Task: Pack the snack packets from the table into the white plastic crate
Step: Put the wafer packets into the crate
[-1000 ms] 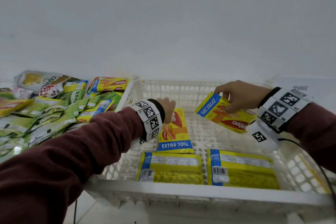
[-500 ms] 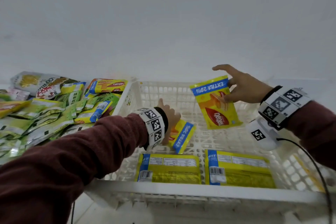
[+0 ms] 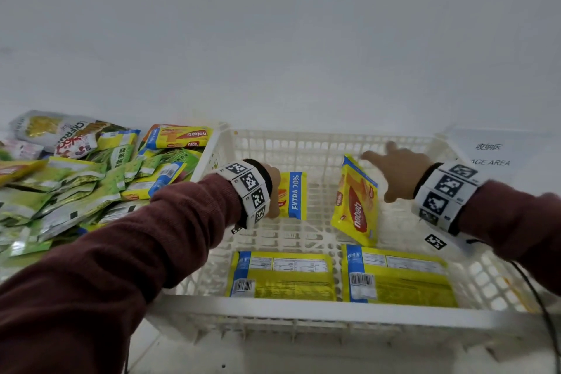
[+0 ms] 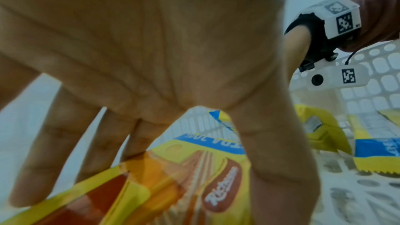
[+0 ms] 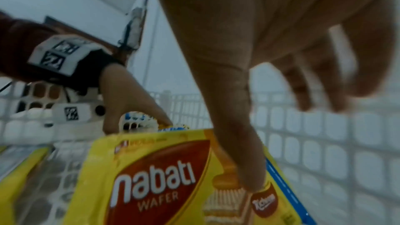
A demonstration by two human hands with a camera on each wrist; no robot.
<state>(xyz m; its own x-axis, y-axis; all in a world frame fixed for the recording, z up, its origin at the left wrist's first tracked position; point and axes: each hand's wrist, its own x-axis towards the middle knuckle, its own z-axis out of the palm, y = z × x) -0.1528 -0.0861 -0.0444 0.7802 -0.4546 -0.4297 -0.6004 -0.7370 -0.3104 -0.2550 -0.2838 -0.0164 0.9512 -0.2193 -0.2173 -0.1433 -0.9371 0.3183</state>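
green and yellow snack packets (image 3: 76,185) piled on the table (image 3: 18,270) at left, just outside the crate's left wall. a silver-white bag (image 3: 48,133) sits at the far left of the pile, a yellow wafer pack (image 3: 179,136) at its far right edge against the crate corner.

white plastic crate (image 3: 303,310) fills the centre and right, lattice walls and floor.

left hand (image 3: 271,191) is inside the crate, far-left area, on a yellow pack with a blue "extra" band (image 3: 293,196). left wrist view: fingers (image 4: 54,151) straight and spread, thumb (image 4: 279,168) down across the pack face (image 4: 194,177). reads as flat pressing, relaxed, not curled round it. pack lies near the floor, slightly tilted.

two yellow packs lie flat, backs up, barcodes showing, along the near wall: near-left pack (image 3: 282,276) and near-right pack (image 3: 397,278), side by side, just apart.

between the hands a tilted wafer pack (image 3: 355,203) stands on its lower edge in the crate, leaning, bottom corner near the near-right pack.

right hand (image 3: 394,173) is just right of that pack, fingers spread and extended toward the far wall, blurred. right wrist view: thumb (image 5: 238,126) tip touches the pack front (image 5: 155,186), other fingers loose and off it. hand open, not gripping.

far right, outside the crate: a paper sign (image 3: 491,155) with printed text.
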